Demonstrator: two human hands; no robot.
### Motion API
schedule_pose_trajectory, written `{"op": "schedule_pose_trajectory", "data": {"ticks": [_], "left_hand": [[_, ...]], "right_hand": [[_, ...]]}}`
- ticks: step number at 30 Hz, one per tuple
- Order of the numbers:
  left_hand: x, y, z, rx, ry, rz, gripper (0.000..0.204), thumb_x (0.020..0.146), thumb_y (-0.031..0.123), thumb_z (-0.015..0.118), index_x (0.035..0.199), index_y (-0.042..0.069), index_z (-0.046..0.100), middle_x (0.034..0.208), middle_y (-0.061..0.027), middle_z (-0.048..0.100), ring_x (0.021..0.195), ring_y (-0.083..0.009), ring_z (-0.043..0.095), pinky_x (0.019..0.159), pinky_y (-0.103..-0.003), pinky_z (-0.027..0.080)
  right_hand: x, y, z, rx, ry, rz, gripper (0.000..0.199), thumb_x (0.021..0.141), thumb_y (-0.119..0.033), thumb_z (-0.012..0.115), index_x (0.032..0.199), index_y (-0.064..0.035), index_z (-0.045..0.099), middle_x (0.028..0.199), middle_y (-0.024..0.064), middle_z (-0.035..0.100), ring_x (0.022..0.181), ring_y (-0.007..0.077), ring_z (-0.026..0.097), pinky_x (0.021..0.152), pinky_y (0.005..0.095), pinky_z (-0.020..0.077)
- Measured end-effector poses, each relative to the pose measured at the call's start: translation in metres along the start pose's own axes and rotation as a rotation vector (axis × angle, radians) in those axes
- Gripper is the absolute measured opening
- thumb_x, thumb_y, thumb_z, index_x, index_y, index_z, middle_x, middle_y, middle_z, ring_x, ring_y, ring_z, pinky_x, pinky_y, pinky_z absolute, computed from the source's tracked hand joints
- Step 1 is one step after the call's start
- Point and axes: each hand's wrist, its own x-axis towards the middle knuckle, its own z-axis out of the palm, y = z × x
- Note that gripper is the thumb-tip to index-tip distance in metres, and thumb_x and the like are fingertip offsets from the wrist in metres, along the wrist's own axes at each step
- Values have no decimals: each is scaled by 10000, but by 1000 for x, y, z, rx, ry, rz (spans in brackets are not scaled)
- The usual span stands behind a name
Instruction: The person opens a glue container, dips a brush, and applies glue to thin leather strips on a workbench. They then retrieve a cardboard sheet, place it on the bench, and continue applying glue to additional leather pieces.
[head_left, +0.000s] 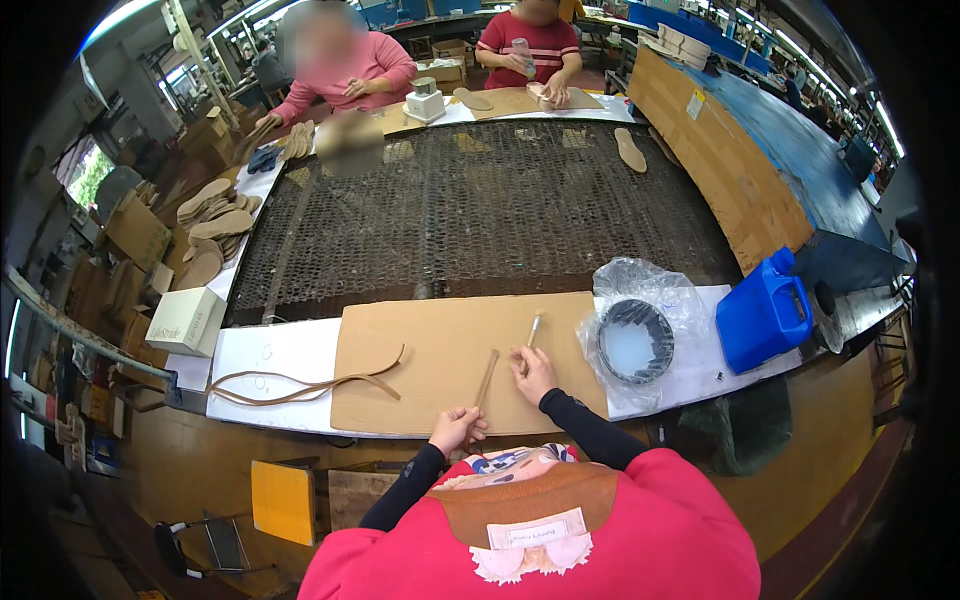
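My left hand point(458, 430) is closed on the lower end of a thin brown strip point(489, 372), which points up and away over the cardboard sheet point(420, 340). Just to its right, my right hand point(533, 374) grips a slim brush point(536, 327) with its pale tip pointing away from me. The brush and the strip are apart. More long brown strips point(290, 384) lie in a loose bundle across the left side of the cardboard and the white paper. Right of my right hand stands a dark round tub point(667, 345) of whitish liquid, with clear plastic point(628, 272) around it.
A blue jug point(762, 318) stands at the right. A white box point(187, 322) sits at the left corner, below piled insoles point(218, 222). Beyond the cardboard stretches a dark mesh conveyor point(500, 215). Two people point(350, 70) work at its far side, near a loose insole point(630, 150).
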Motion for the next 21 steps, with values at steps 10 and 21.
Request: {"op": "schedule_pose_trajectory", "data": {"ticks": [10, 21], "left_hand": [[11, -10, -5, 93, -19, 12, 236, 907, 231, 518, 926, 4, 578, 779, -105, 645, 553, -167, 620, 469, -261, 465], [13, -6, -10, 86, -28, -87, 227, 900, 231, 533, 960, 19, 587, 797, -103, 654, 580, -168, 631, 494, -255, 475]], "right_hand": [[9, -8, 24, -51, 7, -37, 386, 728, -266, 669, 1046, -85, 548, 1025, 74, 600, 966, 297, 508, 870, 424, 375], [8, -3, 26, -89, 73, -142, 505, 719, -246, 664, 1165, -58, 522, 906, 40, 628, 915, 241, 521, 865, 409, 362]]}}
